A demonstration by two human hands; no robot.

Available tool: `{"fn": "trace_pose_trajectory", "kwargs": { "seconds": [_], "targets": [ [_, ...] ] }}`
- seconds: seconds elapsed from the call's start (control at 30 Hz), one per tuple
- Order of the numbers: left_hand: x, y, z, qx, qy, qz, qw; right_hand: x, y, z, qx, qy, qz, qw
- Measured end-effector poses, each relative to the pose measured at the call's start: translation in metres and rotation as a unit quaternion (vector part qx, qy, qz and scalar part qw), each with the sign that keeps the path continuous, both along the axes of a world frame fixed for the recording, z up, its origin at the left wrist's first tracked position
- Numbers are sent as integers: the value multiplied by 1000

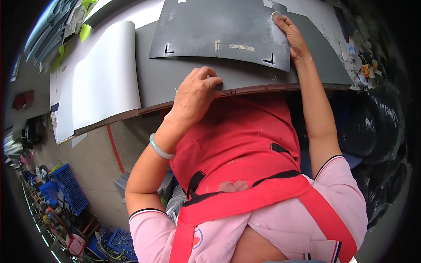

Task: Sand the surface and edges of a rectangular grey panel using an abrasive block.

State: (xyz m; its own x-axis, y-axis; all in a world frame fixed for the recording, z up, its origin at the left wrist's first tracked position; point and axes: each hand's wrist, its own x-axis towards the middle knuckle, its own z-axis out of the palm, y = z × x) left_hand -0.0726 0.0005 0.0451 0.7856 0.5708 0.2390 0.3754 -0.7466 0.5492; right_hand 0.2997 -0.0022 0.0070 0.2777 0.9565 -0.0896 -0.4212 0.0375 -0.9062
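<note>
A dark grey flexible sheet (pixel 219 28), with black L-shaped corner marks and bits of tape near its front edge, is tilted above the table. My right hand (pixel 293 37) grips its right edge, the thumb near a small round whitish disc (pixel 276 17). My left hand (pixel 197 93) is closed at the table's front edge, below the sheet. Something small and dark shows at its fingertips, too hidden to name. Under both lies a grey work surface (pixel 175 76). A curled white sheet (pixel 103 74) lies to the left of my left hand.
Folded blue-grey cloth (pixel 50 30) is piled at the far left of the table. Small clutter (pixel 366 72) sits at its right end. Black plastic bags (pixel 372 131) stand right of me. Blue crates (pixel 70 188) and mixed items are on the floor at lower left.
</note>
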Motion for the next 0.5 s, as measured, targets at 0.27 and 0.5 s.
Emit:
{"fn": "trace_pose_trajectory", "kwargs": {
  "seconds": [0.27, 0.5],
  "targets": [
    [-7, 13, 11, -89, 10, -19, 996, 10, 2, -14, -3, -27, 6, 1000],
    [-4, 4, 0, 74, 31, -61, 995, 7, 1, -10, -18, -27, 7, 999]
  ]
}}
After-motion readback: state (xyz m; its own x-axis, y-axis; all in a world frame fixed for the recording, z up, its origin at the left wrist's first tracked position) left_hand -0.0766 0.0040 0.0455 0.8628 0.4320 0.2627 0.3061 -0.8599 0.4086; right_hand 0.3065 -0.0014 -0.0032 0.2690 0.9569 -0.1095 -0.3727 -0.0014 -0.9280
